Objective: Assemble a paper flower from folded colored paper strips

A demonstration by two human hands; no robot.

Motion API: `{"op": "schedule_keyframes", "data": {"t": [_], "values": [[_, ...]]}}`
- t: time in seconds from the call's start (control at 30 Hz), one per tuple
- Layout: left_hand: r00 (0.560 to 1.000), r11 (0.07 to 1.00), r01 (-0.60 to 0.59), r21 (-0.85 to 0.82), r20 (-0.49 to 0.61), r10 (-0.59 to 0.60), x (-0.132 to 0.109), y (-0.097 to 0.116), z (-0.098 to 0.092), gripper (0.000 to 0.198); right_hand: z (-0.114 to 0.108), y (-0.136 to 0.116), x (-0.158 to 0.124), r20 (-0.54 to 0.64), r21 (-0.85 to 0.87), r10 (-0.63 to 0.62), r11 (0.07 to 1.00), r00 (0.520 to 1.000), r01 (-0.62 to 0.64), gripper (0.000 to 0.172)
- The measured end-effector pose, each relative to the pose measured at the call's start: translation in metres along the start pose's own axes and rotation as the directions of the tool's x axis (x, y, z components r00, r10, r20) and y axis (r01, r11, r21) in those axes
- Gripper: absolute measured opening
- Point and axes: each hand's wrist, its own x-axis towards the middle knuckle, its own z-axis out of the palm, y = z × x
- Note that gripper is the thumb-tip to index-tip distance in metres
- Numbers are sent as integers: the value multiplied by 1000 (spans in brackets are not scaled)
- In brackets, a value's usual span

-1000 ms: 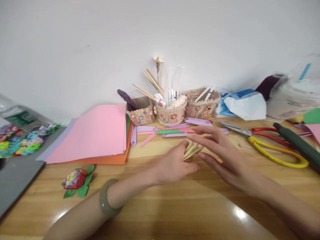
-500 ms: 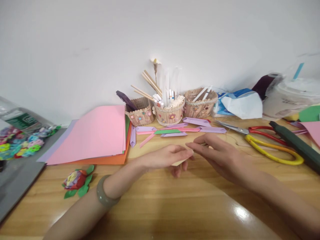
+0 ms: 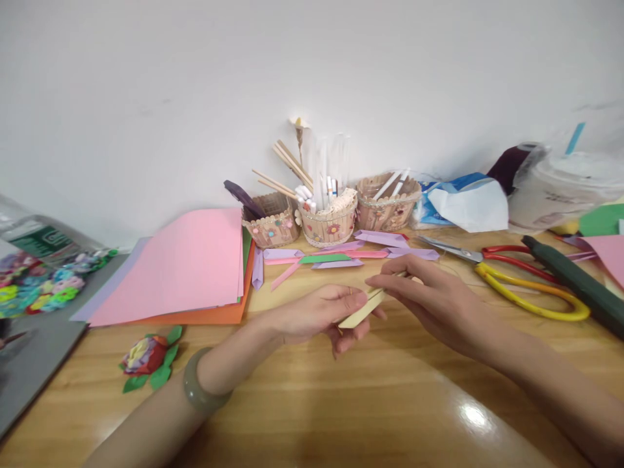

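We look down over a glossy light-brown wood-grain table (image 3: 292,416) at our two bare hands, close together near the middle. Between them is a slim pale-yellow folded paper strip (image 3: 358,314), slanting from near left to far right. Our left hand (image 3: 319,315) clamps its near left end: the thumb presses on top and the fingers curl beneath. A smooth grey-green bangle (image 3: 201,385) circles our left forearm. Our right hand (image 3: 433,296) has its fingers closed together on the strip's far right end; where its thumb sits, we cannot tell.

Just beyond our hands lie folded purple, pink and green paper pieces (image 3: 324,259), some overlapping. Behind them, near the white wall (image 3: 292,58), stand three small decorated wooden-slat baskets (image 3: 329,231) filled with sticks, white pens and clear tubes. To the left is a stack of coloured paper sheets (image 3: 180,260), pink on top and orange at the bottom. Nearer on the left rests a red, purple and yellow paper flower (image 3: 146,356) with green leaves. To the right, metal scissors with one red and one yellow handle (image 3: 478,257) lie beside a dark green rod-shaped object (image 3: 575,286). Farther off is a blue-and-white tissue packet (image 3: 468,201).
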Motion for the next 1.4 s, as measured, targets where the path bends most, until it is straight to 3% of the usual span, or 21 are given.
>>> {"op": "schedule_keyframes", "data": {"t": [0.2, 0.33, 0.4, 0.5, 0.57, 0.73, 0.83, 0.93, 1.03, 1.13, 1.23, 1.4], "values": [[1000, 1000, 9, 5, 0, -9, 0, 1, 0, 34, -5, -4, 2, 33, 81, 33, 996, 999, -36, 42], [996, 986, 17, 167, -90, -2, 2, 2, 4, 35, -5, -8, 3, 20, 114, 69, 991, 997, -71, 39], [984, 955, -35, 294, -156, 84, 4, 1, 6, 37, -3, -9, 2, 12, 116, 106, 987, 994, -107, 36], [914, 812, -92, 577, -274, 299, 4, -2, 9, 42, -1, -8, 1, -18, 113, 139, 984, 990, -137, 33], [865, 664, -39, 747, -307, 397, 3, -3, 11, 46, 0, -7, 1, -48, 100, 149, 985, 988, -144, 33], [857, 384, 119, 916, -290, 426, 3, -6, 24, 55, 3, -10, 3, -67, 106, 167, 982, 984, -159, 35], [839, 318, 268, 909, -383, 387, 5, -9, 32, 46, 2, -16, 6, -66, 159, 239, 961, 969, -226, 29], [863, 457, 230, 859, -397, 312, 4, -8, 33, 32, -4, -20, 9, -20, 315, 431, 859, 902, -404, 27], [931, 759, 47, 649, -305, 203, 2, -2, 30, 25, -11, -18, 11, 161, 611, 608, 557, 778, -562, 45], [976, 963, -55, 262, -188, 107, 2, 2, 27, 30, -11, -14, 11, 313, 807, 572, 261, 758, -530, 53], [996, 998, -56, 37, -74, 58, 4, -1, 25, 37, -7, -14, 11, 382, 838, 567, 121, 730, -532, 38], [996, 980, 25, -195, 91, -8, 7, -11, 19, 40, -5, -17, 14, 419, 861, 576, -6, 702, -509, 26]]}}
